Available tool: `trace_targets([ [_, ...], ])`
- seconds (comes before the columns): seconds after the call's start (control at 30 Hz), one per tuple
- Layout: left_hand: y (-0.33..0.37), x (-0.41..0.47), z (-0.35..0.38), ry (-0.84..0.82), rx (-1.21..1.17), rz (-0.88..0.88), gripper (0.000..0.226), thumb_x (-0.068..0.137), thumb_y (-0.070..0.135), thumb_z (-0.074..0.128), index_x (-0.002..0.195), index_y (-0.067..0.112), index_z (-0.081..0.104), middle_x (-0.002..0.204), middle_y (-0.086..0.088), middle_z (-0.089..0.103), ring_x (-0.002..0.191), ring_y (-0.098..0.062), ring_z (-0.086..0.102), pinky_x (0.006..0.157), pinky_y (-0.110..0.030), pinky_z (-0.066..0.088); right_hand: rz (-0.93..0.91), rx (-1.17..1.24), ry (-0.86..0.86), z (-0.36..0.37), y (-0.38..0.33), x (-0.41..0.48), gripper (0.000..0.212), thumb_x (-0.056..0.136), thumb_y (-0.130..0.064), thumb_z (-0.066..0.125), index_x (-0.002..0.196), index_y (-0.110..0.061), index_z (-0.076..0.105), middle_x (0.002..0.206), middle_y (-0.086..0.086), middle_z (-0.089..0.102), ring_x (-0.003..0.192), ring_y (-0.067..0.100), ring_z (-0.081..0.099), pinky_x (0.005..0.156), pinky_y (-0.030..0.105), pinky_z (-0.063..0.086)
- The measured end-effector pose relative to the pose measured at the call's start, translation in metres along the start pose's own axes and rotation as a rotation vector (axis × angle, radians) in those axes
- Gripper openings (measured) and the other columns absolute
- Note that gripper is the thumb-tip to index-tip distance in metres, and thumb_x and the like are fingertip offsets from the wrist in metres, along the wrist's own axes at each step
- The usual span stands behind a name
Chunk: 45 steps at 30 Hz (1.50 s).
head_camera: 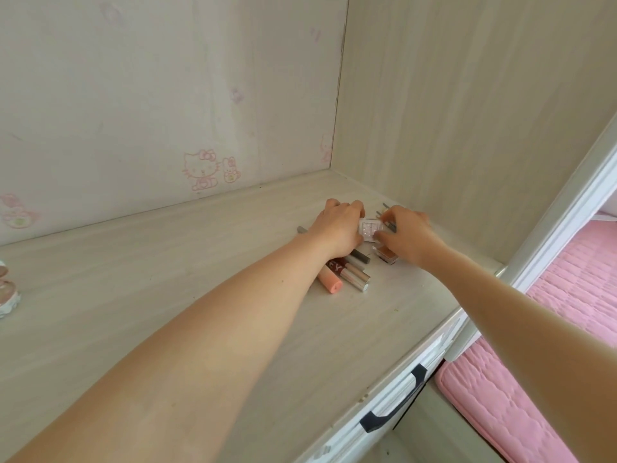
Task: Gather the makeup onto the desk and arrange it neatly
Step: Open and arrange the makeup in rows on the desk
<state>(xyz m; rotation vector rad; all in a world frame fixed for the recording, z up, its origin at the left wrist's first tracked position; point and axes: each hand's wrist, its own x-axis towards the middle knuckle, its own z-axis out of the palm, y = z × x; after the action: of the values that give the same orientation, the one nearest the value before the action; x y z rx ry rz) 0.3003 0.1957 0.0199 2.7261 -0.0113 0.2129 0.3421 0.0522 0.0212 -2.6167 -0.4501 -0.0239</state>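
Observation:
A cluster of makeup lies at the far right of the pale wooden desk [167,295]. My left hand [337,228] and my right hand [409,237] meet over a small clear eyeshadow case [370,227], fingers of both pinching its ends. Below my left wrist lie a peach tube [330,283], a red-labelled lip gloss [337,267], a beige gloss tube [355,278] and a grey pencil [361,256]. A small brown-filled square pot [387,254] sits under my right hand. Thin pencils [387,206] poke out behind the hands, partly hidden.
Walls close the desk at the back and right, with pink cartoon stickers [202,170]. A pink compact [6,289] sits at the left edge. A drawer with a black handle [397,406] is below the front edge; a pink quilted bed [521,389] lies to the right.

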Motion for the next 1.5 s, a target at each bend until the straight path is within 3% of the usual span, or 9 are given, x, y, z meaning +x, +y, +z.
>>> trace_targets([
  [0.13, 0.0, -0.001, 0.006, 0.061, -0.12, -0.04, 0.036, 0.089, 0.009, 0.056, 0.122, 0.022, 0.047, 0.12, -0.01, 0.049, 0.096, -0.025, 0.059, 0.084, -0.039, 0.052, 0.0, 0.159, 0.083, 0.003, 0.005, -0.003, 0.026, 0.087, -0.023, 0.065, 0.11, -0.016, 0.055, 0.111, 0.008, 0.057, 0.085, 0.018, 0.054, 0.06, 0.023, 0.039],
  [0.23, 0.005, -0.002, 0.006, 0.138, -0.183, -0.017, 0.028, 0.09, 0.007, 0.05, 0.114, 0.022, 0.054, 0.111, -0.007, 0.058, 0.094, -0.024, 0.059, 0.079, -0.036, 0.05, -0.03, 0.268, 0.15, 0.002, 0.005, -0.009, 0.019, 0.087, -0.015, 0.064, 0.103, -0.015, 0.054, 0.099, 0.004, 0.062, 0.079, 0.015, 0.058, 0.052, 0.017, 0.036],
  [0.33, 0.011, -0.007, 0.001, 0.214, -0.238, 0.0, 0.02, 0.092, 0.009, 0.052, 0.108, 0.019, 0.06, 0.108, -0.007, 0.062, 0.095, -0.023, 0.06, 0.082, -0.038, 0.051, -0.076, 0.324, 0.227, -0.001, 0.0, -0.017, 0.018, 0.087, -0.012, 0.061, 0.102, -0.017, 0.052, 0.095, 0.002, 0.062, 0.085, 0.017, 0.058, 0.056, 0.019, 0.041],
  [0.53, 0.014, -0.034, -0.017, 0.315, -0.44, -0.034, 0.021, 0.092, 0.009, 0.057, 0.11, 0.015, 0.064, 0.101, 0.0, 0.065, 0.092, -0.01, 0.056, 0.075, -0.018, 0.038, -0.153, 0.384, 0.258, -0.01, -0.016, -0.041, 0.022, 0.088, -0.012, 0.06, 0.107, -0.022, 0.054, 0.088, -0.004, 0.063, 0.085, 0.011, 0.06, 0.063, 0.016, 0.045],
  [0.67, 0.015, -0.061, -0.027, 0.375, -0.647, -0.118, 0.022, 0.088, 0.007, 0.059, 0.107, 0.015, 0.065, 0.094, 0.003, 0.065, 0.085, -0.007, 0.06, 0.071, -0.012, 0.042, -0.188, 0.398, 0.273, -0.015, -0.034, -0.063, 0.02, 0.087, -0.013, 0.061, 0.104, -0.023, 0.058, 0.085, -0.005, 0.064, 0.081, 0.008, 0.061, 0.066, 0.016, 0.044],
  [0.83, 0.011, -0.108, -0.046, 0.399, -0.915, -0.196, 0.019, 0.084, 0.009, 0.064, 0.089, 0.027, 0.066, 0.092, 0.001, 0.067, 0.085, -0.019, 0.069, 0.083, -0.043, 0.057, -0.212, 0.465, 0.257, -0.021, -0.062, -0.099, 0.02, 0.086, -0.015, 0.063, 0.104, -0.023, 0.059, 0.091, -0.007, 0.063, 0.08, 0.009, 0.064, 0.077, 0.033, 0.055],
  [0.93, 0.008, -0.142, -0.058, 0.393, -1.015, -0.239, 0.015, 0.086, 0.004, 0.064, 0.093, 0.017, 0.067, 0.089, -0.001, 0.066, 0.077, -0.019, 0.067, 0.079, -0.047, 0.058, -0.227, 0.493, 0.229, -0.019, -0.077, -0.122, 0.02, 0.085, -0.017, 0.065, 0.103, -0.023, 0.062, 0.094, -0.008, 0.064, 0.079, 0.008, 0.064, 0.077, 0.034, 0.055],
  [1.17, -0.012, -0.225, -0.076, 0.39, -1.032, -0.263, 0.01, 0.084, 0.002, 0.068, 0.09, 0.01, 0.067, 0.089, -0.011, 0.065, 0.078, -0.018, 0.066, 0.074, -0.029, 0.059, -0.278, 0.539, 0.116, 0.005, -0.11, -0.176, 0.024, 0.081, -0.016, 0.069, 0.102, -0.023, 0.062, 0.086, -0.008, 0.063, 0.076, 0.014, 0.066, 0.075, 0.042, 0.057],
  [1.5, -0.041, -0.327, -0.09, 0.483, -0.983, -0.404, 0.011, 0.084, 0.002, 0.068, 0.095, 0.002, 0.069, 0.091, -0.015, 0.068, 0.076, -0.019, 0.068, 0.069, -0.027, 0.059, -0.378, 0.596, -0.107, 0.039, -0.155, -0.251, 0.029, 0.085, -0.027, 0.069, 0.112, -0.024, 0.058, 0.095, -0.01, 0.062, 0.079, 0.006, 0.066, 0.07, 0.034, 0.059],
])
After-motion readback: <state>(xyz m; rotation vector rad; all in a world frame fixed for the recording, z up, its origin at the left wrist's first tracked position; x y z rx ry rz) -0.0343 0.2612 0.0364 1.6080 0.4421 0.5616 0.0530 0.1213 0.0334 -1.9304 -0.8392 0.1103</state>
